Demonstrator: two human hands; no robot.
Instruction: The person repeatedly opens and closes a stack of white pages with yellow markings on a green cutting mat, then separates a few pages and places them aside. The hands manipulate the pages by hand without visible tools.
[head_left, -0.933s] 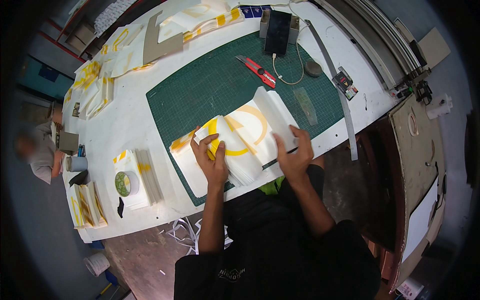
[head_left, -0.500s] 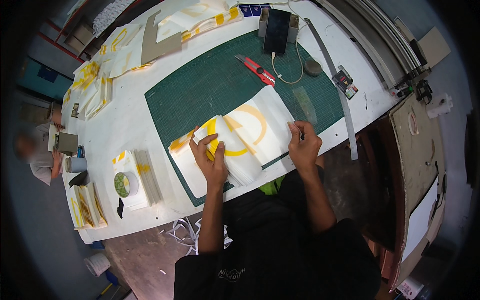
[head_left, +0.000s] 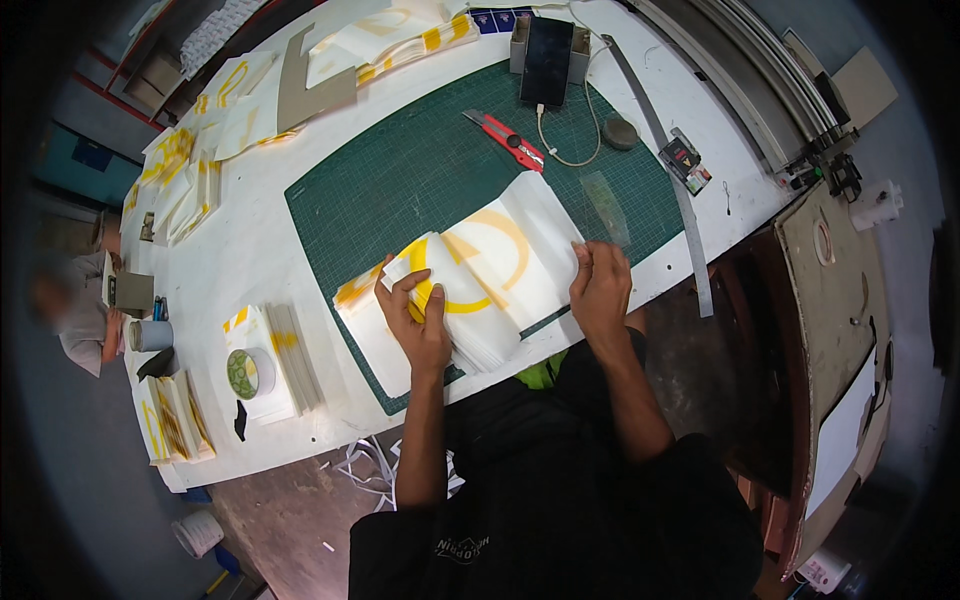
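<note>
A white sheet with a pale orange curved print (head_left: 550, 255) lies unfolded to the right over a green cutting mat (head_left: 380, 190). Its left side meets a stack of folded white sheets with yellow print (head_left: 470, 275). My left hand (head_left: 420, 325) grips the stack's top layers, thumb on top and fingers spread around the far edge. At the right edge of the open sheet, my right hand (head_left: 602, 285) pinches the border between thumb and curled fingers. A red utility knife (head_left: 507, 142) rests on the mat beyond the sheets.
A phone (head_left: 547, 62) on a stand with a cable, a round dark puck (head_left: 619, 132) and a long steel ruler (head_left: 690, 220) lie right. A tape roll (head_left: 250, 373) sits on another stack at left. Another person (head_left: 85, 310) works at the far left edge.
My right hand has rolled slightly over the sheet's right edge, its fingers closer together. My left hand keeps its hold on the stack. The whole view has shifted a little.
</note>
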